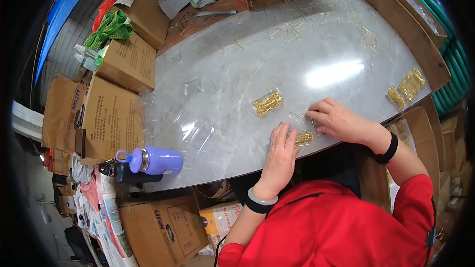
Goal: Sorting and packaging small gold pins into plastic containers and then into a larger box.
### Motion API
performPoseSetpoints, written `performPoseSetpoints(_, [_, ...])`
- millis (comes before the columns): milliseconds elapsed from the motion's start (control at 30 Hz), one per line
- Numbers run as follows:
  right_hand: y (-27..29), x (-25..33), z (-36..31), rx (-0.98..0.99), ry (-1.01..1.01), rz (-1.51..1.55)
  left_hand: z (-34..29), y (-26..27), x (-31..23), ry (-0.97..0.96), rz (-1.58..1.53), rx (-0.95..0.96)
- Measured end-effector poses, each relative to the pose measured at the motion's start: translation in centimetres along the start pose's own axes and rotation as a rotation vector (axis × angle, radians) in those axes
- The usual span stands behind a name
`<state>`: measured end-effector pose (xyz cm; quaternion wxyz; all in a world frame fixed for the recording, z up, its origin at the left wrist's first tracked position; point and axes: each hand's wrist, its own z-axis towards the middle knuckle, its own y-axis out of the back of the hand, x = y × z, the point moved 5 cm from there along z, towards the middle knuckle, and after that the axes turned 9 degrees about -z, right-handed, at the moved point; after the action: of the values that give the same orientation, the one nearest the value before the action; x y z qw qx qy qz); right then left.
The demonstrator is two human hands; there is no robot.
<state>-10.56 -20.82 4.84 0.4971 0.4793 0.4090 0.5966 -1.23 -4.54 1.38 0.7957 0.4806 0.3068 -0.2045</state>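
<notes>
Here, the left hand (pixel 278 157) is resting beside the gold clips (pixel 304 139) on the table's (pixel 232 151) near side, its fingers lying almost straight; the right hand (pixel 340 121) is bending over thin wire (pixel 298 116), its hold I cannot tell. Pressing lightly is probably preventing tangles.

Your left hand (pixel 278 160) points forward, palm down, fingers nearly straight. Your right hand (pixel 340 121) angles in leftward, fingers bent, near the left.
</notes>
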Motion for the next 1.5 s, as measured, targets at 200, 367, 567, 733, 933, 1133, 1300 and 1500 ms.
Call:
performPoseSetpoints(200, [-0.3, -0.4, -0.5, -0.023, -0.154, 0.037, -0.2, -0.1, 0.0, -0.031, -0.011, 0.121])
performPoseSetpoints(367, [-1.5, 0.8, 0.3, -0.125, -0.092, 0.143, 0.6, 0.5, -0.7, -0.004, -0.006, 0.060])
performPoseSetpoints(567, [-1.9, 1.9, 0.5, -0.192, -0.149, 0.503, 0.7, 0.5, 0.3, 0.040, 0.024, 0.108])
performPoseSetpoints(733, [-1.0, 1.4, -0.6, -0.275, -0.227, 0.376, 0.9, 0.5, 0.1, 0.081, -0.009, 0.114])
performPoseSetpoints(933, [1.0, 1.5, -3.5, -0.188, -0.251, 0.083, 1.1, 0.6, 0.1, 0.064, 0.069, 0.166])
performPoseSetpoints(1133, [-2.0, 2.0, -1.0, -0.324, -0.157, 0.174, 1.5, -0.2, 0.1, -0.008, 0.054, 0.198])
performPoseSetpoints(1300, [-2.7, 2.1, -0.8, -0.455, -0.312, 0.307, 1.1, 0.0, 0.2, 0.028, -0.042, 0.137])
performPoseSetpoints(1500, [-2.1, 3.3, -0.3, -0.304, -0.271, 0.334, 1.1, 0.2, 0.0, 0.076, -0.181, 0.042])
